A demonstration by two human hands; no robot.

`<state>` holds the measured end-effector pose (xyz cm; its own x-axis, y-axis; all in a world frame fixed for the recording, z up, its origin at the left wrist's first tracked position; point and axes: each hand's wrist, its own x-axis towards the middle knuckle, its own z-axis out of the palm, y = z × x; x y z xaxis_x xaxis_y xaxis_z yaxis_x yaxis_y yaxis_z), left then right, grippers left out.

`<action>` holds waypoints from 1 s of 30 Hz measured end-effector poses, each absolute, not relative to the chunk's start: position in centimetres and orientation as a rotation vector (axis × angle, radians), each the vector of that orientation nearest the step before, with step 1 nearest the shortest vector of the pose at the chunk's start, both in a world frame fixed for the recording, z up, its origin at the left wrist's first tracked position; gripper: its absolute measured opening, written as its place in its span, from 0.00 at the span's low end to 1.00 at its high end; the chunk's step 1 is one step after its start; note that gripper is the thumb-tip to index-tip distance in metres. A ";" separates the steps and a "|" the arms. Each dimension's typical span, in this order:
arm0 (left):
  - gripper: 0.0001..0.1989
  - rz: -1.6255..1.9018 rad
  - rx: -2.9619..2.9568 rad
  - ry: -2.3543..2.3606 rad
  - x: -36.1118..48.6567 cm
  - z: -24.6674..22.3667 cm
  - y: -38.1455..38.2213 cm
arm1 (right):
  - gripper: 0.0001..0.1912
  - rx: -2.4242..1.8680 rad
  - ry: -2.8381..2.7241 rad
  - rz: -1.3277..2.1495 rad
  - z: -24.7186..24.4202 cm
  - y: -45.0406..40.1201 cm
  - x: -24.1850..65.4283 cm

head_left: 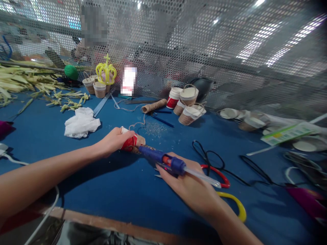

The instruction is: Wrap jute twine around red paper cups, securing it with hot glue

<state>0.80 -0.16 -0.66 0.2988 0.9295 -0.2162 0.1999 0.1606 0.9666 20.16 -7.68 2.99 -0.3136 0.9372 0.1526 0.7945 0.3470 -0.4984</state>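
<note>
My left hand is closed around a red and white paper cup, tipped on its side above the blue table. Brown twine wraps the cup's end nearer my right hand. In my right hand is a blue hot glue gun, a clear glue stick poking out of its back. The nozzle meets or nearly meets the twine-wrapped part; I cannot tell which. A loose strand of twine runs from near the cup toward a twine roll. Scissors with red and yellow handles lie partly under my right hand.
Twine-wrapped cups stand at the back, beside stacked paper cups. White cloth lies left, near dried husks and a yellow crown-shaped piece. A black cord loops at right. Perforated metal mesh closes the far side.
</note>
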 end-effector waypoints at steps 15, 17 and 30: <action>0.15 0.807 1.344 1.214 1.0 -0.7 -0.2 | 0.07 -1.537 -2.186 0.455 2.8 -7.8 20.3; 0.16 0.798 1.357 1.205 0.9 -0.7 -0.2 | 0.06 -1.523 -2.153 0.426 2.6 -7.6 20.4; 0.20 0.742 1.535 1.155 0.8 -0.4 -0.8 | 0.08 -1.447 -2.154 0.338 3.9 -6.7 20.2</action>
<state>0.80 -0.79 -0.41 0.3469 0.9325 -0.1002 0.2961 -0.0075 0.9551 20.16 -6.73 3.94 -0.2955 0.9137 0.2791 0.7843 0.3988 -0.4752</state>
